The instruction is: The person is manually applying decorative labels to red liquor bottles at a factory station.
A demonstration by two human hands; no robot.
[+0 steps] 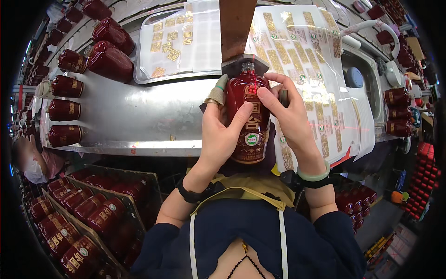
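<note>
A dark red glass bottle with gold lettering and a round green-and-white sticker lies between my hands, its open neck away from me. My left hand grips its left side, thumb across the front and a fabric cover on one finger. Closed on the upper right side is my right hand, thumb pressed beside a small emblem on the bottle's shoulder. Thin red light lines fall across that emblem. The bottle's neck sits against a dark angled block under a brown post. Some fingers are hidden behind the glass.
Gold label pieces lie on a white-lined tray at the far left. Clear sheets of gold strips cover the right side. Red bottles stand on the metal table. Crated bottles are below left; a sink is far right.
</note>
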